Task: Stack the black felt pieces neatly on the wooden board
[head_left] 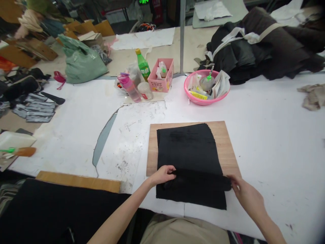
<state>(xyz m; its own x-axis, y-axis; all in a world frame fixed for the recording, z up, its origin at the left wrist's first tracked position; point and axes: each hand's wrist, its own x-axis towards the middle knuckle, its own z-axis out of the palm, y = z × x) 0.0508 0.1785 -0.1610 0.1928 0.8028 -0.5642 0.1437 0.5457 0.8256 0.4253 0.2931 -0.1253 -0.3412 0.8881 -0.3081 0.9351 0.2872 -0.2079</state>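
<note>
A stack of black fabric pieces (pixel 189 149) lies on a wooden board (pixel 224 140) on the white-papered table (pixel 266 135). Across its near part runs a folded or rolled band of the black cloth (pixel 198 179). My left hand (pixel 164 174) pinches the left end of that band, fingers curled onto the cloth. At the band's right end my right hand (pixel 245 193) grips the cloth edge. The near edge of the fabric hangs over the board toward me.
At the back stand a pink bowl (pixel 206 98) of odds and ends, a pink box (pixel 161 76), a green bottle (pixel 143 66) and a pink bottle (pixel 129 87). A heap of dark garments (pixel 264 44) sits far right. More black cloth (pixel 53 210) lies near left.
</note>
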